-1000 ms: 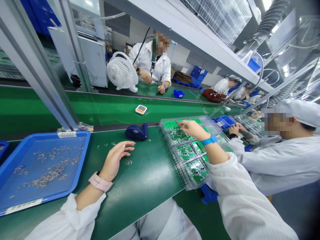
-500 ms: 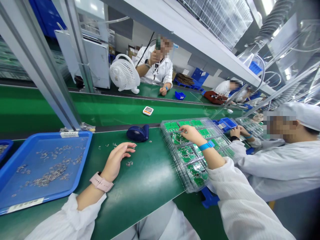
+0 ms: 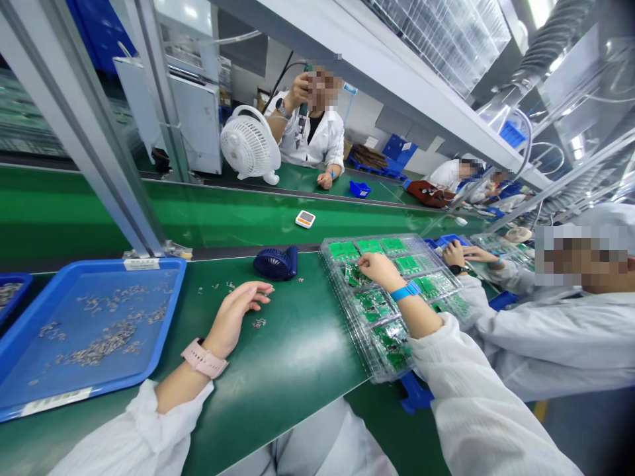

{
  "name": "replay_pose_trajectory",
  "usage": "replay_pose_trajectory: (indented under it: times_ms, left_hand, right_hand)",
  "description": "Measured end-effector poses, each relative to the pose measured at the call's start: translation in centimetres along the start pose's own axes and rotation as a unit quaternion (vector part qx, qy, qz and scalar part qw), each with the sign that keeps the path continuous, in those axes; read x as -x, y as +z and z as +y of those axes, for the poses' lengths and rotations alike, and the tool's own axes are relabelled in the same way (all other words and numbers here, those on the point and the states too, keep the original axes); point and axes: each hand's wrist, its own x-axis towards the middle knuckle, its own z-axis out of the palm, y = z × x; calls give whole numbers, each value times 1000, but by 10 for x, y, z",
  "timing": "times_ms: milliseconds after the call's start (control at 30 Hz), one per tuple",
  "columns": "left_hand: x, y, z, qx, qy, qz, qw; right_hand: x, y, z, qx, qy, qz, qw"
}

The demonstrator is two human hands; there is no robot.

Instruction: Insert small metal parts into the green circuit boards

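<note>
My left hand (image 3: 239, 311) rests just over the green table, palm down, its fingers bent and apart, with no object visible in it. Small metal clips (image 3: 258, 323) lie beside its fingertips, and more are scattered behind it. To the right, my right hand (image 3: 381, 271) reaches over a clear plastic tray (image 3: 342, 324) divided into compartments. Its fingers are pinched at the edge of a green circuit board (image 3: 353, 275) in the left column of the tray. The fingertips hide part of that edge. Other green boards (image 3: 372, 305) sit in the neighbouring compartments.
A blue tray (image 3: 166, 330) with many metal clips is at the left. A navy handheld fan (image 3: 274, 263) stands behind my left hand. Beyond are a white-and-orange device (image 3: 305, 219) and a white fan (image 3: 251, 144). A co-worker's arm (image 3: 476, 297) is close on the right; another person sits opposite.
My right hand has shifted slightly at the board, fingers still pinched. My left hand has barely moved. The person opposite has raised a tool, and the co-worker on the right has moved their hands.
</note>
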Motion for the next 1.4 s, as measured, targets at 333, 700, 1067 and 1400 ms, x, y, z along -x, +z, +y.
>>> replay_pose_trajectory:
  times_ms: [333,700,1067,1400]
  left_hand:
    - [0,0,0,-14,-2,-1,1000]
    - [0,1,2,-19,2,0,1000]
    - [0,0,1,-23,1,-2,1000]
    - [0,1,1,-27,3,3,1000]
  right_hand:
    - [1,-3,-6,3,36,17,999]
    - [-2,-1,-13,-15,6,12,1000]
    - [-1,-16,-2,6,11,0,1000]
    - [0,-14,28,64,93,-22,993]
